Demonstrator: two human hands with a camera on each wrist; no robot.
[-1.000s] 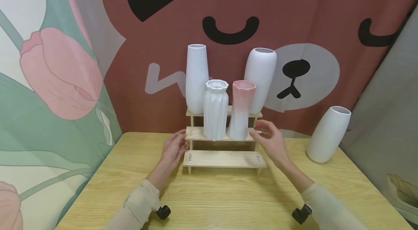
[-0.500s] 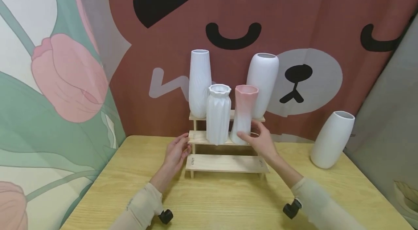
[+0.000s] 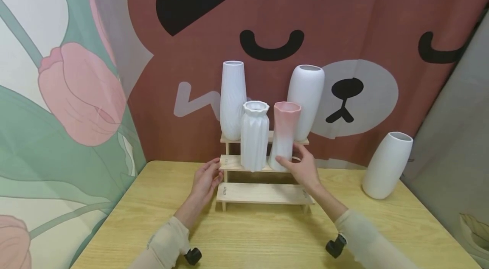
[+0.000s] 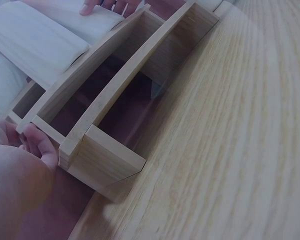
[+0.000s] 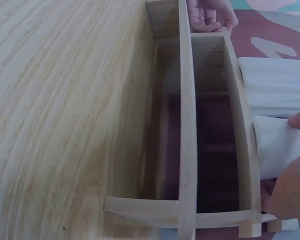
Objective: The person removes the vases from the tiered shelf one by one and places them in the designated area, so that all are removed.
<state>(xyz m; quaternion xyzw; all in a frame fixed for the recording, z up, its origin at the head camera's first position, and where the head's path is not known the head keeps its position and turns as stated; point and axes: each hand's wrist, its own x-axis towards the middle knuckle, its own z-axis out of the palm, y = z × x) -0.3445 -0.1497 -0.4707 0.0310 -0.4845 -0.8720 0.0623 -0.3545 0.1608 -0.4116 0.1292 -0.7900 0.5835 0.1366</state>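
Note:
In the head view my right hand [image 3: 303, 170] grips the lower part of a pink-and-white vase [image 3: 285, 133], thumb in front and fingers round its right side. The vase stands upright on the middle step of a three-step wooden display stand [image 3: 263, 192]. To its left on that step is a white fluted vase [image 3: 254, 137]. My left hand [image 3: 205, 180] pinches the left end of the middle step. In the left wrist view, curled fingers [image 4: 37, 142] meet that end. The right wrist view shows my thumb [image 5: 297, 120] against the vase's base [image 5: 275, 145].
Two taller white vases, a slim one [image 3: 233, 99] and a rounder one [image 3: 307, 95], stand on the top step. Another white vase [image 3: 387, 167] stands on the wooden table [image 3: 252, 235] at the right. A printed curtain [image 3: 191, 57] hangs close behind.
My right hand has moved left from beside the stand and taken hold of the pink-and-white vase. My left hand stays at the stand's end. The head view has shifted slightly.

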